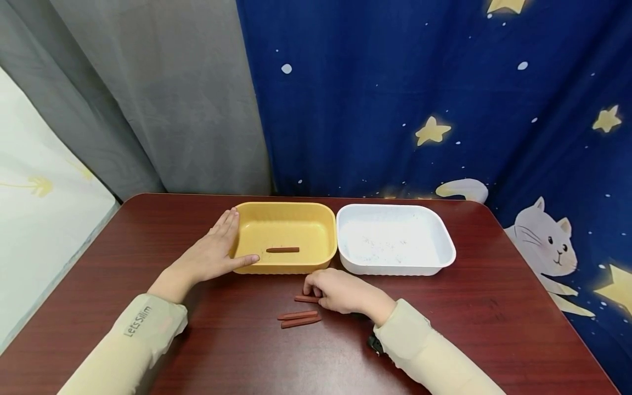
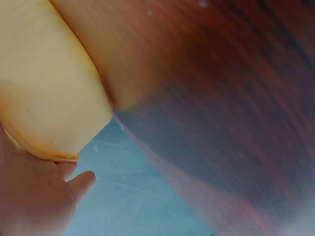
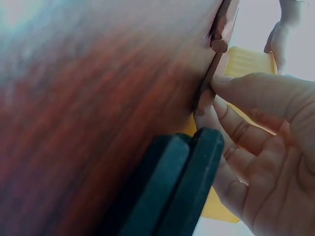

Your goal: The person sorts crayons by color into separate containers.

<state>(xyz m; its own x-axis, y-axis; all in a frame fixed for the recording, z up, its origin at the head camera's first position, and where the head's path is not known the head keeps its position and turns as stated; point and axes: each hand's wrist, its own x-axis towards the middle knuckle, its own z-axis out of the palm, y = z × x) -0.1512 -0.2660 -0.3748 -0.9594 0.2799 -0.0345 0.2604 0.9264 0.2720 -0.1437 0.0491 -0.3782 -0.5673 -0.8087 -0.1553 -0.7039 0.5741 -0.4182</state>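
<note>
In the head view, my left hand [image 1: 209, 254] rests on the left end of a yellow bin [image 1: 286, 269], fingers straight along its side and thumb over the front rim. One brown stick [image 1: 283, 250] with a tapered end lies inside this bin. My right hand [image 1: 343, 291], in front of the bins, pinches a reddish-brown stick [image 1: 306, 299] at table level. The right wrist view shows the thumb on one side of that angular stick [image 3: 205, 101] and fingers beneath it. Two more reddish-brown sticks [image 1: 301, 323] lie side by side nearer to me.
Right of the yellow bin and against it stands a white bin [image 1: 395, 270] with small specks on its bottom. Both are near the far edge of the dark red table [image 1: 222, 345]. Behind hang grey and blue curtains [image 1: 355, 109]. Dark green bars [image 3: 182, 182] show in the right wrist view.
</note>
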